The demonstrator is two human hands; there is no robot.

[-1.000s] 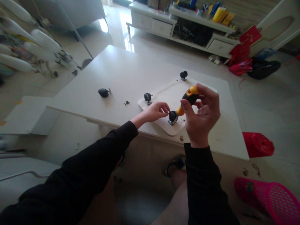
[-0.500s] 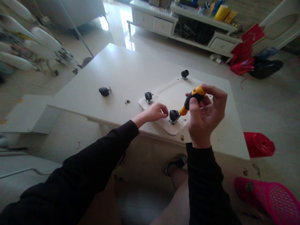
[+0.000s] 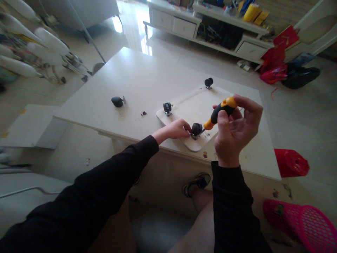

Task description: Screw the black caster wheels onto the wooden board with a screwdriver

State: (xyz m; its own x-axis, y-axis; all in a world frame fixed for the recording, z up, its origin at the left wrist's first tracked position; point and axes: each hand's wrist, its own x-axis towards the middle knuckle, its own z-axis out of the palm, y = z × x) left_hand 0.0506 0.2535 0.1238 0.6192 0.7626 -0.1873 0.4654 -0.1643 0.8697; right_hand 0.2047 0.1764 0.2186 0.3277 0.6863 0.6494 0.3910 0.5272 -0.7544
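A yellow-and-black screwdriver [image 3: 220,113] is wrapped in my right hand [image 3: 237,131], slanting down to the left. Its tip meets the metal base of the near caster wheel [image 3: 197,129]. At that base's left side, the closed fingertips of my left hand [image 3: 179,129] pinch the caster's edge. The caster stands on a white board [image 3: 189,102] with rounded corners, lying on the table. Two more casters stand on it, a left one [image 3: 167,107] and a far one [image 3: 209,83]. The board's right corner is partly hidden behind my right hand.
A loose caster [image 3: 117,102] lies on the white table [image 3: 126,77], with several small dark screws [image 3: 143,113] to its right. Beyond the table stands a white cabinet [image 3: 184,27]. A red bag [image 3: 291,162] and a pink mesh basket [image 3: 302,221] are on the right.
My left hand has moved slightly right and down, its fingertips now at the near caster's base. My right hand and the screwdriver handle have shifted a little right, the tip staying at the base.
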